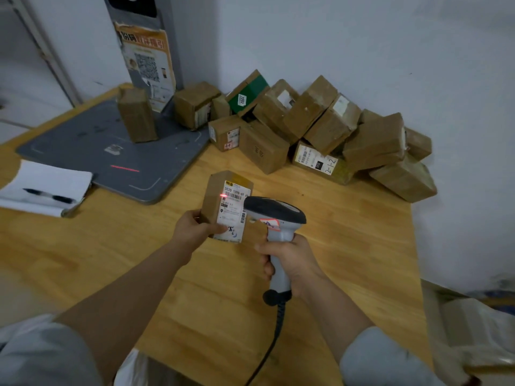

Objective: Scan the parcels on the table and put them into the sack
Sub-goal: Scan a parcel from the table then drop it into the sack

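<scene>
The left hand pinched a small brown cardboard parcel; the right hand gripped a grey handheld barcode scanner, fingers wrapped round its handle

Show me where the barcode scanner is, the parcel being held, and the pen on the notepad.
barcode scanner [274,209], head view, on its dark head.
held parcel [232,210], head view, on its white shipping label.
pen [49,195], head view, on the middle of its barrel.
</scene>
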### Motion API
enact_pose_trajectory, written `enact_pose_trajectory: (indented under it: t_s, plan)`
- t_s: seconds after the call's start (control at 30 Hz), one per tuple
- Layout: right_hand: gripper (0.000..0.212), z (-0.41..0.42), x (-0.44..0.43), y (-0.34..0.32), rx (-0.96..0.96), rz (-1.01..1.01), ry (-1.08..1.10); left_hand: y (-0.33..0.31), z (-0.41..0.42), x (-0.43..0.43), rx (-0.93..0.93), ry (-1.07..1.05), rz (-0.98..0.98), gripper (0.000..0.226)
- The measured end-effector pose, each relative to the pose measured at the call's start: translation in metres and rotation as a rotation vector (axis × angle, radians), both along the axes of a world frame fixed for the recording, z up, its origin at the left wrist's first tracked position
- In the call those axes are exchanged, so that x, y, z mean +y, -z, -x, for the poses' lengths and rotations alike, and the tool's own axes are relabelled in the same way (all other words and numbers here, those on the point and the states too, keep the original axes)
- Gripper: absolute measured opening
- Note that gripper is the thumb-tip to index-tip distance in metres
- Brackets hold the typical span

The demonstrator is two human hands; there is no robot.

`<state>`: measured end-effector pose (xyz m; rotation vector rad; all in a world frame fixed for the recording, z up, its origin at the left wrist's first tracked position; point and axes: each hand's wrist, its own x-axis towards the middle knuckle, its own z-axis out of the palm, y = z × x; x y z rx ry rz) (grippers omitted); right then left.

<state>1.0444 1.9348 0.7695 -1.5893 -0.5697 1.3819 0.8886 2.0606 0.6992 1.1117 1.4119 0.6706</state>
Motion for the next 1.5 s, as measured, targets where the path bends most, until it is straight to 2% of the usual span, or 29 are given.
enact_pose_trajectory:
  t_s: [0.1, 0.6, 0.8, 0.97, 1.03, 1.13, 1.23, 1.37, 1.5]
  plan:
    - [0.019, 0.006, 0.002, -0.001, -0.002, -0.004, -0.013, 0.0, 0.007, 0.0, 0.002, -0.016, -0.006, 0.068]
    - [0.02, 0.035, 0.012, -0.005, 0.069, -0.023, -0.067, -0.001, 0.041, -0.003, -0.033, -0.096, -0.021, 0.055]
    - [0.02, 0.056, 0.015, -0.002, 0.097, -0.002, -0.157, 0.003, 0.077, -0.014, -0.06, -0.243, -0.057, 0.062]
    - [0.015, 0.098, 0.019, 0.013, 0.1, 0.066, -0.301, 0.01, 0.143, -0.044, 0.027, -0.485, -0.155, 0.041]
    - [0.014, 0.12, 0.02, 0.02, 0.109, 0.094, -0.368, 0.013, 0.173, -0.062, 0.071, -0.598, -0.171, 0.043]
    - [0.013, 0.153, 0.019, 0.03, 0.101, 0.118, -0.482, 0.02, 0.218, -0.095, 0.14, -0.76, -0.15, 0.061]
    - [0.011, 0.184, 0.015, 0.042, 0.105, 0.154, -0.578, 0.026, 0.251, -0.134, 0.213, -0.886, -0.118, 0.05]
    - [0.012, 0.226, 0.003, 0.067, 0.077, 0.252, -0.708, 0.038, 0.285, -0.183, 0.392, -0.888, -0.093, 0.041]
    - [0.007, 0.261, -0.015, 0.098, -0.013, 0.395, -0.814, 0.058, 0.31, -0.214, 0.625, -0.789, 0.0, 0.065]
